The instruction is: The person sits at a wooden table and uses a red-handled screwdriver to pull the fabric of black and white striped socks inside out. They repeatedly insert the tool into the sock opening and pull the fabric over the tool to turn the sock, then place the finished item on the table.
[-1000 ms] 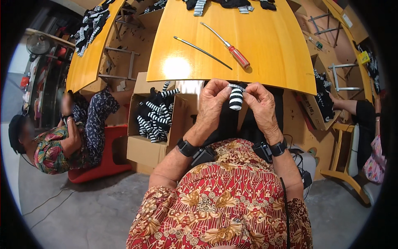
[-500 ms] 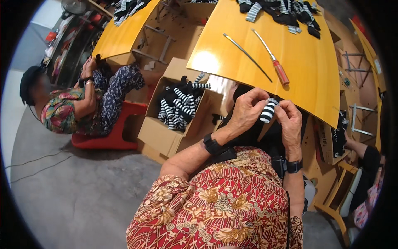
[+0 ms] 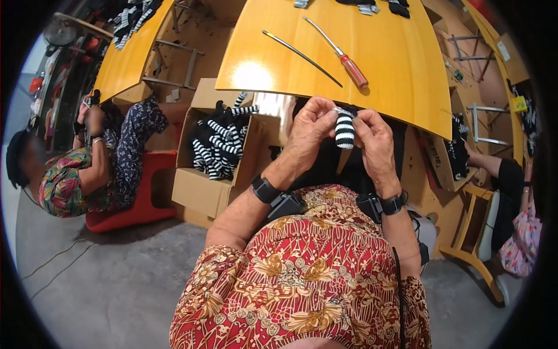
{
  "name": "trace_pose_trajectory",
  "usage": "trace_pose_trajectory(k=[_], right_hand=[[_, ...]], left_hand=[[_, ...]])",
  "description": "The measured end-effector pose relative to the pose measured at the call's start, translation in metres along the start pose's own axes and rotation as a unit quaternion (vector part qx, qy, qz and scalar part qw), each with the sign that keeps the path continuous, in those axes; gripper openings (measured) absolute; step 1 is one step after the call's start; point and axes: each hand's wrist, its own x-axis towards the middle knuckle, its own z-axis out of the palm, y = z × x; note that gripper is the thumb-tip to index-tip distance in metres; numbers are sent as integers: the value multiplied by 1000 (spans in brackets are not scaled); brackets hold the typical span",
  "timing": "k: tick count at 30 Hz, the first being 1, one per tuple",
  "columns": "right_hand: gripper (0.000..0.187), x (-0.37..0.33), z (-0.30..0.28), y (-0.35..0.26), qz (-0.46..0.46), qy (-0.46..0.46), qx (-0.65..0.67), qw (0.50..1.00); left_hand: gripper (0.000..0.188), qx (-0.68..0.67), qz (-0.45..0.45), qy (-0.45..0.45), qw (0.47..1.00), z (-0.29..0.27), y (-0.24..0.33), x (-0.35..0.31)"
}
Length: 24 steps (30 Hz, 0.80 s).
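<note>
Between my two hands, just off the near edge of the yellow table, is a small black-and-white striped knitted tube (image 3: 344,129). Its rounded lower end hangs down. My left hand (image 3: 313,124) pinches its upper left side between thumb and fingers. The upper right side is pinched by my right hand (image 3: 374,137). What kind of knitted piece it is, a sock or something else, I cannot make out. Beyond my hands, a screwdriver with a red handle (image 3: 353,71) and a thin dark metal rod (image 3: 303,58) lie on the tabletop.
The yellow table (image 3: 407,87) stands in front of me, with striped knitted pieces (image 3: 367,8) at its far edge. An open cardboard box (image 3: 200,195) of striped pieces is on the left. A person on a red stool (image 3: 136,218) works beyond it; another person's arm (image 3: 485,161) reaches in at right.
The whole view has shifted, so the table and box appear farther left and higher. The striped tube now hangs more upright, still pinched by both hands. The left person's hands have moved.
</note>
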Motion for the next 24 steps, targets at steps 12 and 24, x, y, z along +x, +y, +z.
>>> trace_pose_trajectory(k=[12, 24], right_hand=[[3, 1, -6, 12, -64, 36, 73, 995], [11, 3, -8, 11, 55, -9, 129, 990]], left_hand=[[11, 56, -69, 46, 995, 13, -7, 2], [15, 7, 5, 37, 999, 5, -23, 1]])
